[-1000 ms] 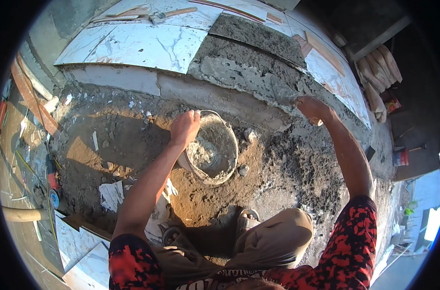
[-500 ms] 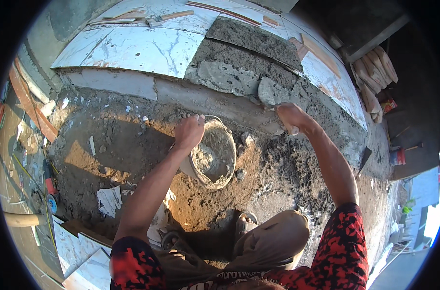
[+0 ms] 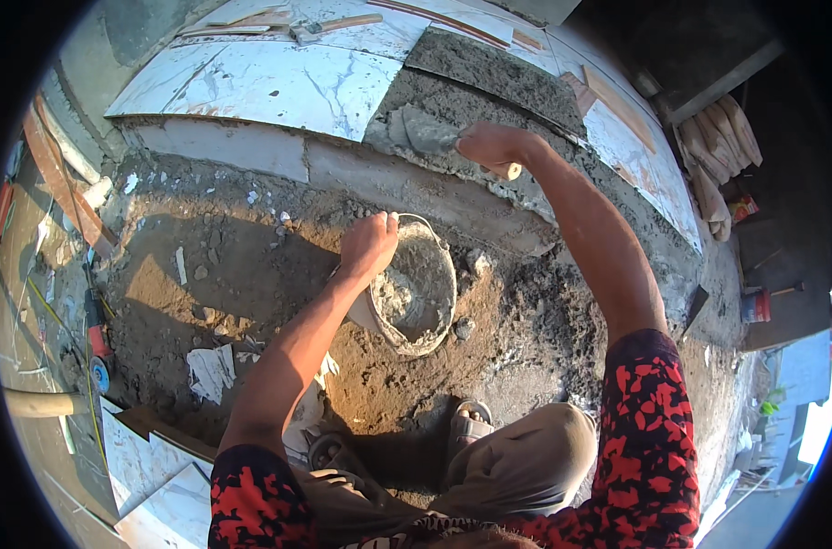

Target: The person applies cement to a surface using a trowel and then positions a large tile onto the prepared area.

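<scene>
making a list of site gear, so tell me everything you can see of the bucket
The bucket is round and pale, with a mortar-caked rim and a thin curved handle gripped by the left hand. Grey mortar coats the inside; how deep it lies is unclear. The mouth faces up, seemingly slightly tilted. It appears to rest on rough soil between the sandalled feet and the raised ledge. Plastic or metal, I cannot tell.

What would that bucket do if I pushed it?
The bucket would probably feel heavy, since mortar lies inside. It might wobble or tip, as the dirt ground around it looks lumpy. Its crusted rim might feel gritty.
</scene>
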{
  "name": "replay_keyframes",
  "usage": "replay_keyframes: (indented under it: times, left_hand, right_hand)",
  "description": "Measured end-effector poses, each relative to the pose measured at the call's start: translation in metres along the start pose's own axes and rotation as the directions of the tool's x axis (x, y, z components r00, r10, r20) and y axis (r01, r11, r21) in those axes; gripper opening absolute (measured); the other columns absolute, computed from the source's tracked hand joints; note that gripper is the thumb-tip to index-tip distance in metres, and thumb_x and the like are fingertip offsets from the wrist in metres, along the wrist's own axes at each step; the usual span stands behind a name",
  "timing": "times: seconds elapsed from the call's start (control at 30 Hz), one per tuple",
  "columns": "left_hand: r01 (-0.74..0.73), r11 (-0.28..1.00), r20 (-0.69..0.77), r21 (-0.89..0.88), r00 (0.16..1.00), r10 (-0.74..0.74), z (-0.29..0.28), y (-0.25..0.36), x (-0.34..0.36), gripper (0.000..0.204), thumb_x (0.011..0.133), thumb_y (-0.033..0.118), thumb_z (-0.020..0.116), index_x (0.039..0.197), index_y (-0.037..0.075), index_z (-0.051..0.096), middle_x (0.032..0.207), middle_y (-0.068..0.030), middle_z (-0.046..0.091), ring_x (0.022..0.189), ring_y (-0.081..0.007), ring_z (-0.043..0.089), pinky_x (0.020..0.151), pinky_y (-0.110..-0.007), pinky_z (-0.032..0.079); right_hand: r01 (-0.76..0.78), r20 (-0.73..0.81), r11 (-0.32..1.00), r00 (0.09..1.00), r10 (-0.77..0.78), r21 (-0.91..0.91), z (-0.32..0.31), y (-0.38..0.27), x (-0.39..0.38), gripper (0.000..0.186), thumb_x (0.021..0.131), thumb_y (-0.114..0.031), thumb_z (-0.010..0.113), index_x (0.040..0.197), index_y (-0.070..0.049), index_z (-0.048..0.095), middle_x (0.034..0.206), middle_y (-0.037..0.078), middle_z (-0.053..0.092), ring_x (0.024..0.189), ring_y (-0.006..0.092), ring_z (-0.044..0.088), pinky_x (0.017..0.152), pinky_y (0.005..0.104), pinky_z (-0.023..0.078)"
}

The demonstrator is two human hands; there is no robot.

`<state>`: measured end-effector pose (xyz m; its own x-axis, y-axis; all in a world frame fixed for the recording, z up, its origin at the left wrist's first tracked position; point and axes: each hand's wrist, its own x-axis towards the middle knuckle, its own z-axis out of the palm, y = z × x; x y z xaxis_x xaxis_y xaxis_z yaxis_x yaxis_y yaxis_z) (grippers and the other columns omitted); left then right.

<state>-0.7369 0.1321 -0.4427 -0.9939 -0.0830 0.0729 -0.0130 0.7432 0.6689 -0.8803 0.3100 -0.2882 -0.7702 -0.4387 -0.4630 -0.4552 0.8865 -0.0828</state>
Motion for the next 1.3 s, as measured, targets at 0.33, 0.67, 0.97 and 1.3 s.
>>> replay_keyframes:
  times: [0.33, 0.67, 0.97, 1.3]
  left_hand:
    - [0.030, 0.999, -0.003, -0.023, 1.000, -0.030, -0.001, -0.008, 0.001, 0.043, 0.093, 0.036, 0.040, 0.094, -0.001, 0.062, 0.093, -0.0225, 0.064, 0.091, -0.0387, 0.060, 0.079, -0.047, 0.047]
    - [0.029, 0.999, 0.037, -0.034, 0.999, -0.028, -0.004, -0.003, 0.001, 0.046, 0.093, 0.037, 0.041, 0.099, -0.003, 0.062, 0.093, -0.0250, 0.063, 0.090, -0.0401, 0.060, 0.078, -0.047, 0.047]
    - [0.057, 0.998, 0.042, -0.005, 0.998, -0.056, 0.000, 0.001, 0.001, 0.047, 0.093, 0.037, 0.041, 0.102, -0.004, 0.062, 0.096, -0.0249, 0.063, 0.092, -0.0397, 0.060, 0.081, -0.046, 0.046]
    - [-0.007, 1.000, -0.050, 0.002, 0.999, 0.007, 0.010, -0.002, 0.002, 0.041, 0.093, 0.035, 0.040, 0.090, 0.001, 0.063, 0.089, -0.0213, 0.064, 0.087, -0.0393, 0.061, 0.076, -0.048, 0.047]
  right_hand:
    - [-0.214, -0.156, 0.976, 0.966, 0.205, -0.041, 0.037, 0.130, -0.096, 0.036, 0.092, -0.035, 0.040, 0.101, -0.003, 0.053, 0.089, 0.022, 0.061, 0.083, 0.0385, 0.060, 0.075, 0.0491, 0.045]
    - [-0.279, -0.248, 0.870, 0.950, 0.189, -0.406, 0.010, 0.059, -0.120, 0.027, 0.092, -0.028, 0.039, 0.102, -0.012, 0.058, 0.093, 0.018, 0.065, 0.084, 0.0363, 0.064, 0.075, 0.0482, 0.051]
    - [-0.402, -0.252, 0.722, 0.916, 0.313, -0.564, 0.000, 0.089, -0.138, 0.028, 0.087, -0.015, 0.046, 0.113, -0.013, 0.057, 0.092, 0.019, 0.065, 0.087, 0.0334, 0.066, 0.074, 0.0432, 0.054]
    - [-0.409, -0.215, 0.773, 0.913, 0.348, -0.485, -0.007, 0.056, -0.134, 0.026, 0.082, -0.012, 0.050, 0.103, -0.006, 0.064, 0.096, 0.017, 0.066, 0.091, 0.0325, 0.065, 0.078, 0.0426, 0.053]
